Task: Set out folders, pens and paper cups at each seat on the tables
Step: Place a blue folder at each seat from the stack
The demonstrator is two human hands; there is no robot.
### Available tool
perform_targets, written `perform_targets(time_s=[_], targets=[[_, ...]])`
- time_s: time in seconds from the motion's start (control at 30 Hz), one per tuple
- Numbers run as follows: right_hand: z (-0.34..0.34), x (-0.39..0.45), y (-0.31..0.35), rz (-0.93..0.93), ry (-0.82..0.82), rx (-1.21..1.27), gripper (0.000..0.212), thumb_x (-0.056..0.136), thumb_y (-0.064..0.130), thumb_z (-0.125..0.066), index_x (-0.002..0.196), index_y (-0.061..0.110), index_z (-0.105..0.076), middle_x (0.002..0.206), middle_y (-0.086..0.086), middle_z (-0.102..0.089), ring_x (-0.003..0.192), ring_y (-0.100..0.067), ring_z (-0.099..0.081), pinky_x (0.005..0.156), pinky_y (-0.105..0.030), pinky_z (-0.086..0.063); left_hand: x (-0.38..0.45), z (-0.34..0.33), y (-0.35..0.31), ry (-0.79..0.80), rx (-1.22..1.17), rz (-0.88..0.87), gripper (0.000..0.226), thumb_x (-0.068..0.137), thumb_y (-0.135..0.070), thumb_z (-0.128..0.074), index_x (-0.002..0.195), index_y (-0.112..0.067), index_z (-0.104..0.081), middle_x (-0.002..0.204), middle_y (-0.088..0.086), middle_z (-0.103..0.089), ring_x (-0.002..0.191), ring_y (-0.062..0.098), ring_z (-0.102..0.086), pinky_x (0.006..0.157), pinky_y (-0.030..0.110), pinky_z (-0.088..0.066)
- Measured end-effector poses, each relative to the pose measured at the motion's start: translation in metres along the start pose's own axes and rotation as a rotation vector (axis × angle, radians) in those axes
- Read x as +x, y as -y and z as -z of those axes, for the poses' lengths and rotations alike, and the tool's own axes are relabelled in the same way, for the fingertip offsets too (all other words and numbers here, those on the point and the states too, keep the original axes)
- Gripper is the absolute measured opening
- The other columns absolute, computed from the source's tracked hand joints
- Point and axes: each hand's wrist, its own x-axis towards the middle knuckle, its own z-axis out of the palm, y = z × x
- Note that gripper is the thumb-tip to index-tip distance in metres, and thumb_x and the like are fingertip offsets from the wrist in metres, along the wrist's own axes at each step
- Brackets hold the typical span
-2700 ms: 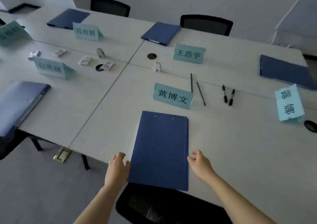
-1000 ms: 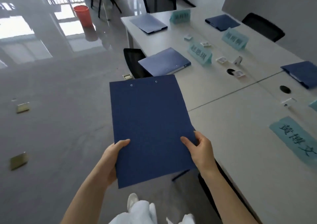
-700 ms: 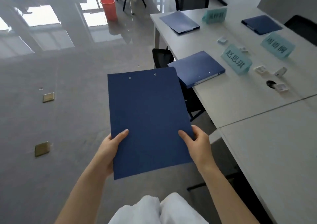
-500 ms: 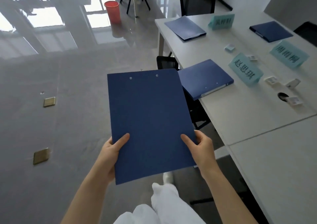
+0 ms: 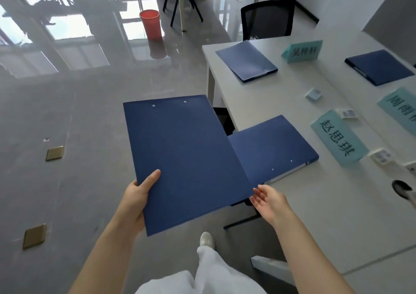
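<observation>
My left hand (image 5: pixel 137 198) grips the lower left edge of a dark blue folder (image 5: pixel 186 156), thumb on top, holding it in the air over the floor beside the table. My right hand (image 5: pixel 269 202) is off the folder, fingers relaxed, just right of its lower right corner. A second blue folder (image 5: pixel 272 149) lies at the near edge of the white table (image 5: pixel 315 215), partly hidden behind the held one. Two more blue folders lie farther back: one (image 5: pixel 246 60) at the table's end and one (image 5: pixel 379 67) on the far side.
Teal name cards (image 5: pixel 338 137) (image 5: pixel 302 50) stand on the table, with small white items (image 5: pixel 380 156) and a cable hole (image 5: pixel 401 186). A black chair (image 5: pixel 266 20) stands at the table's end. A red bin (image 5: pixel 150 24) and brass floor boxes (image 5: pixel 54 153) are on the glossy floor.
I have lifted the folder from the table and carried it along the table's side. My right hand has let go of it; the left hand still holds it.
</observation>
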Motion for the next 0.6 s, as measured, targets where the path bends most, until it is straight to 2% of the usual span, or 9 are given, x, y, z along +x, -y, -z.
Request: perform_targets(time_s=[0.07,0.13,0.2,0.23,0.33,0.47,0.6], targets=[[-0.001,0.021,0.003,-0.076,-0.086,0.046,0.022,0.093,0.006,-0.053,0.112,-0.005,-0.053,0.096,-0.015,-0.051,0.089,-0.028,-0.056,0.081,-0.034,-0.049,0.011,-0.010,-0.007,-0.019,0.004,0.008,0.029,0.088,-0.030,-0.066,0.111,-0.013,-0.062,0.101,0.008,-0.075,0.088,0.032,-0.072,0.072,0.044,-0.058],[-0.004,0.034,0.007,-0.092,-0.166,0.082,0.039,0.094,0.005,-0.052,0.131,-0.004,-0.044,0.118,-0.017,-0.049,0.111,-0.031,-0.051,0.094,-0.037,-0.046,0.025,-0.016,-0.012,-0.044,0.016,0.015,0.031,0.088,-0.031,-0.067,0.112,-0.013,-0.062,0.103,0.009,-0.075,0.090,0.034,-0.071,0.074,0.046,-0.057],[-0.008,0.042,0.010,-0.108,-0.193,0.158,0.044,0.095,0.005,-0.050,0.137,-0.003,-0.040,0.143,-0.016,-0.041,0.132,-0.031,-0.041,0.104,-0.039,-0.040,0.033,-0.020,-0.017,-0.057,0.023,0.021,0.033,0.088,-0.031,-0.067,0.113,-0.012,-0.062,0.101,0.009,-0.075,0.089,0.034,-0.071,0.075,0.046,-0.057],[-0.011,0.047,0.013,-0.133,-0.179,0.203,0.044,0.095,0.006,-0.049,0.137,-0.001,-0.040,0.148,-0.014,-0.039,0.135,-0.030,-0.040,0.104,-0.038,-0.038,0.038,-0.022,-0.020,-0.060,0.029,0.024,0.032,0.087,-0.032,-0.067,0.112,-0.013,-0.062,0.098,0.008,-0.076,0.086,0.032,-0.072,0.073,0.045,-0.057],[-0.016,0.053,0.020,-0.191,-0.126,0.272,0.036,0.096,0.013,-0.048,0.131,0.003,-0.046,0.143,-0.011,-0.046,0.132,-0.027,-0.045,0.105,-0.036,-0.037,0.049,-0.022,-0.024,-0.063,0.037,0.035,0.029,0.088,-0.033,-0.066,0.110,-0.014,-0.062,0.095,0.006,-0.077,0.080,0.030,-0.074,0.069,0.042,-0.058],[-0.017,0.061,0.017,-0.246,-0.078,0.324,0.034,0.095,0.019,-0.050,0.127,0.009,-0.048,0.140,-0.011,-0.048,0.129,-0.028,-0.046,0.106,-0.039,-0.036,0.061,-0.024,-0.028,-0.081,0.051,0.054,0.033,0.087,-0.033,-0.067,0.113,-0.012,-0.062,0.099,0.010,-0.076,0.087,0.035,-0.071,0.075,0.047,-0.057],[-0.025,0.066,0.022,-0.175,-0.119,0.363,0.041,0.090,0.018,-0.061,0.128,0.011,-0.050,0.130,-0.012,-0.053,0.099,-0.029,-0.056,0.096,-0.040,-0.047,0.067,-0.027,-0.032,-0.096,0.060,0.055,0.037,0.087,-0.034,-0.067,0.117,-0.012,-0.060,0.105,0.012,-0.074,0.092,0.038,-0.069,0.075,0.048,-0.057]])
